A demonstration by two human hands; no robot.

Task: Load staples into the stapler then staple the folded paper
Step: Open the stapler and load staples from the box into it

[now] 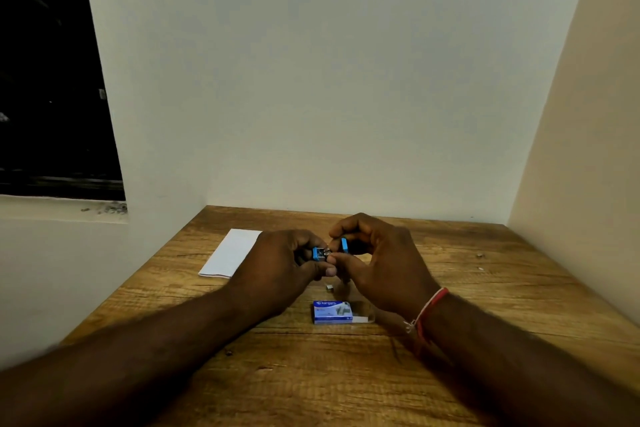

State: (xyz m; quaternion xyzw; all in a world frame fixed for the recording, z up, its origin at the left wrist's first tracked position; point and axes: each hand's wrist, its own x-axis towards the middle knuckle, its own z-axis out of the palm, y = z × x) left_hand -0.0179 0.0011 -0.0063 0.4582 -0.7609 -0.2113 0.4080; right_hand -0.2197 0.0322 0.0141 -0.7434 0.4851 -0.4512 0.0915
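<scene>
While both forearms are stretched forward over the table [485, 288], the two hands are brought together at the table's centre, raised just above the wood. The left hand [277, 262] is curled, knuckles up, its fingers and thumb closed on the left part of the stapler [320, 252], whose blue end and metal channel are seen between the fingertips. The right hand [384, 263] is arched from 3 o'clock, its fingers closed on the other blue part of the stapler at the right; the thumb tip is pressed near the metal channel. A red thread band [429, 312] is worn on the right wrist.

One stapler is counted, held open between two hands. One staple box [334, 312] is seen lying at 6 o'clock of the hands, its inner tray slid out to the right. One small staple strip [329, 287] lies on the wood between the box and the hands. One folded paper [230, 253] lies flat at 9 o'clock of the hands, partly hidden by the left hand. Two tiny bits, too small to tell, lie at 3 o'clock, well apart from the hands.
</scene>
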